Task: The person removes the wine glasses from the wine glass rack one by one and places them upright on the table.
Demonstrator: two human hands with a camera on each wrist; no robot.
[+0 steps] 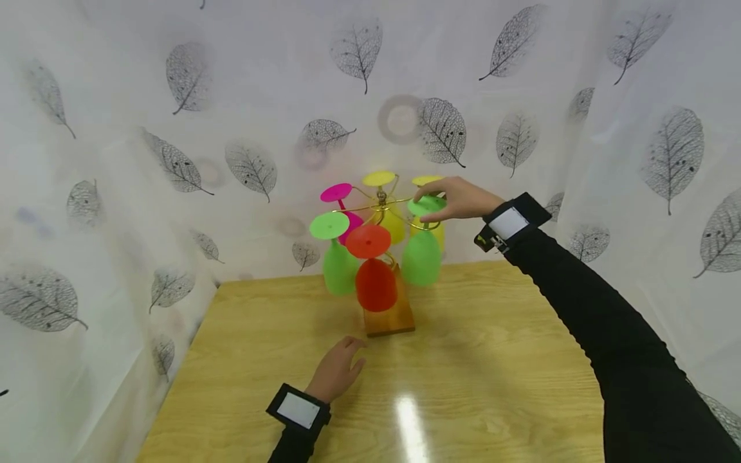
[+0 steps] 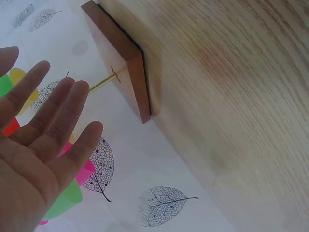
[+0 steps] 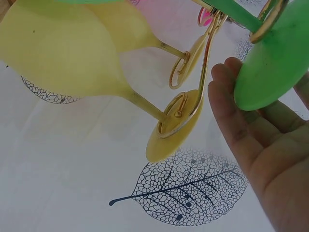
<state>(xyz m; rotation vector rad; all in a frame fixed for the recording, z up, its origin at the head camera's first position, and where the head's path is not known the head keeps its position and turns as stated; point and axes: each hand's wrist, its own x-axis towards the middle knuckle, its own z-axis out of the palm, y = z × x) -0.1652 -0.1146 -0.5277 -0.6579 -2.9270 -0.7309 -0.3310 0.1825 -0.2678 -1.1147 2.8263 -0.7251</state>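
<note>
With fingers and thumb at opposite edges of its round foot [image 3: 275, 67], my right hand [image 1: 463, 198] grips a green plastic goblet [image 1: 421, 257]. That goblet hangs upside-down fashion, bowl down, from a gold wire rack [image 1: 382, 204]. The rack rises from a wooden base [image 1: 389, 321]. My left hand [image 1: 337, 372] is over the table just in front of the base, holding nothing; the left wrist view shows its fingers [image 2: 63, 106] spread and nearly straight. A red goblet [image 1: 376, 286] hangs at the front, another green goblet [image 1: 340, 267] at the left.
A pink goblet [image 1: 336, 192] hangs at the rack's back left, and yellow goblets [image 1: 379, 178] hang at the back, one close beside the gripped green one. Behind the wooden table [image 1: 260, 360] stands a white leaf-print curtain [image 1: 260, 83], near the rack.
</note>
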